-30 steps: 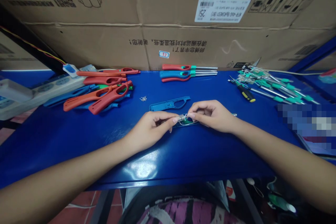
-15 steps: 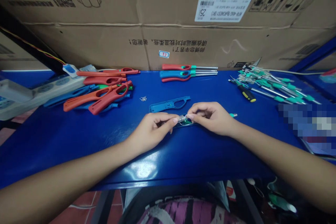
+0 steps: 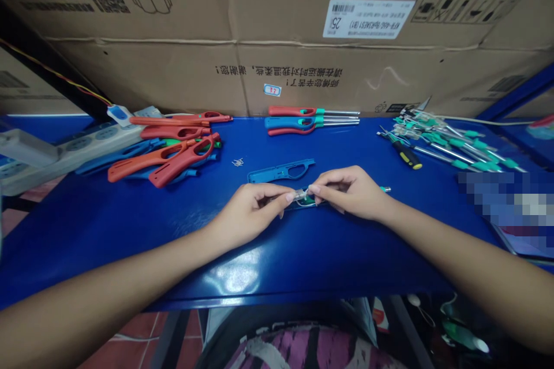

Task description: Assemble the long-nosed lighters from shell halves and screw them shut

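My left hand [image 3: 259,207] pinches a small clear part [image 3: 299,194] between thumb and fingers. Close beside it, the fingertips of my right hand [image 3: 346,190] are pressed together at a thin whitish wire joined to that part; what exactly they grip is too small to tell. Under both hands lies a blue handle half [image 3: 295,205] with green and white pieces in it, partly hidden. Its metal tip shows past my right hand. Just behind, another blue handle half [image 3: 277,173] rests on the blue table [image 3: 303,253].
Red, orange and blue handle shells [image 3: 173,155] lie beside a power strip [image 3: 82,144] at left. Finished-looking lighters [image 3: 298,121] sit at the back, tiny metal pieces [image 3: 238,162] nearer. At right are a screwdriver [image 3: 405,154] and metal rods with green parts [image 3: 459,141].
The view has shifted very slightly. Both hands keep nearly the same place and hold, with only small finger movement.
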A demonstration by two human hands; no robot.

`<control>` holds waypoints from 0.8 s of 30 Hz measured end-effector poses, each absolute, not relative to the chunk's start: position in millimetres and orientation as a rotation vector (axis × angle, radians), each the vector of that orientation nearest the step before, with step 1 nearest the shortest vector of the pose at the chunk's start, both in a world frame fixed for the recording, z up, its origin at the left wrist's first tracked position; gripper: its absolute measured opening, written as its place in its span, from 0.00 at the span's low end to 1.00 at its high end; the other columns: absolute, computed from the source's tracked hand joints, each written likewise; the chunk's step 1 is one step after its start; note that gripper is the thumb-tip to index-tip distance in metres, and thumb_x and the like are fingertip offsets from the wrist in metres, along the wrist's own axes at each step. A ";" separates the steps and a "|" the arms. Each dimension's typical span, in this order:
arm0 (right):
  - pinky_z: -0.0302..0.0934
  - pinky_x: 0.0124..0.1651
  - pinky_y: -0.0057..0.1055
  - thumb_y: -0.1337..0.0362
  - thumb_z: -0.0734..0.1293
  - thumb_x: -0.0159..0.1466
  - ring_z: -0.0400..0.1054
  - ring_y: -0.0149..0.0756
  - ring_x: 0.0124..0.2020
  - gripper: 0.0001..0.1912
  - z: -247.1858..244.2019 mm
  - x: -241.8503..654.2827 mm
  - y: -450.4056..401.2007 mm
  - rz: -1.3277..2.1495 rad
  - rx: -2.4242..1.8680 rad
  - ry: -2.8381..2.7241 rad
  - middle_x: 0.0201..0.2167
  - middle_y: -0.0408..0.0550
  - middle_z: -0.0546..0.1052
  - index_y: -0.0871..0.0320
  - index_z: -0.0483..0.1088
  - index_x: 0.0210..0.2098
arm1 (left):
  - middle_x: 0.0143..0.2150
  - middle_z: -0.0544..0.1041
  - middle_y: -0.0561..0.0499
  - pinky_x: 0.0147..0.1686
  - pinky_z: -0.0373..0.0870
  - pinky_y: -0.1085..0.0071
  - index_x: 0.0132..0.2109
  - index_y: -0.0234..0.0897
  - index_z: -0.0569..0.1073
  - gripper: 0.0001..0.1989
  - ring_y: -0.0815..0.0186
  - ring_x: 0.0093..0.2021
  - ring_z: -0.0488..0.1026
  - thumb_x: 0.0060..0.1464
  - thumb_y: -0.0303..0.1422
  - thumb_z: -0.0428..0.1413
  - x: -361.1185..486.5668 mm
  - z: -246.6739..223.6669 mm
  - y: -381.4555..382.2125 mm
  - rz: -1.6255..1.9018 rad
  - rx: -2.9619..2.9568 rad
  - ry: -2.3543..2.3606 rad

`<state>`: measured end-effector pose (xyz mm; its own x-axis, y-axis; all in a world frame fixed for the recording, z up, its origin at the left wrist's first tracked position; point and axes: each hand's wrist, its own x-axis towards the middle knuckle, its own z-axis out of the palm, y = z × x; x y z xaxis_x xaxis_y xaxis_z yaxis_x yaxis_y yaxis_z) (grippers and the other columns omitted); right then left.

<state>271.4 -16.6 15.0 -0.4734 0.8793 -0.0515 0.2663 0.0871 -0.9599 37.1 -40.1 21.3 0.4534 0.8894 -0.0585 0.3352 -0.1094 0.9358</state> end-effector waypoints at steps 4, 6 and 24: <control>0.55 0.16 0.23 0.51 0.74 0.59 0.60 0.23 0.15 0.17 14.0 273.1 -15.5 1.414 -1.121 -1.815 0.27 0.48 0.80 0.61 0.81 0.36 | 0.31 0.80 0.50 0.32 0.66 0.73 0.47 0.34 0.82 0.16 0.68 0.30 0.71 0.62 0.39 0.56 37.2 20.4 -40.2 0.667 1.697 1.059; 0.55 0.16 0.23 0.51 0.74 0.59 0.60 0.23 0.15 0.17 12.5 273.6 -15.4 1.394 -1.111 -1.822 0.27 0.48 0.80 0.61 0.81 0.36 | 0.31 0.80 0.50 0.32 0.66 0.73 0.48 0.34 0.82 0.16 0.67 0.30 0.71 0.62 0.39 0.56 37.6 19.7 -40.1 0.660 1.709 1.065; 0.53 0.19 0.25 0.52 0.69 0.65 0.57 0.21 0.17 0.18 13.4 276.4 -13.2 1.419 -1.125 -1.785 0.31 0.46 0.77 0.61 0.76 0.44 | 0.41 0.80 0.48 0.46 0.68 0.64 0.43 0.38 0.79 0.10 0.60 0.43 0.73 0.66 0.35 0.54 20.8 33.5 -37.2 0.531 2.367 1.148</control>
<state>276.4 -13.2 13.4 -0.4686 0.8817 -0.0550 0.2528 0.0742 -0.9647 20.8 -37.2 33.5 0.5784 0.8034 0.1418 0.6284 -0.5496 0.5505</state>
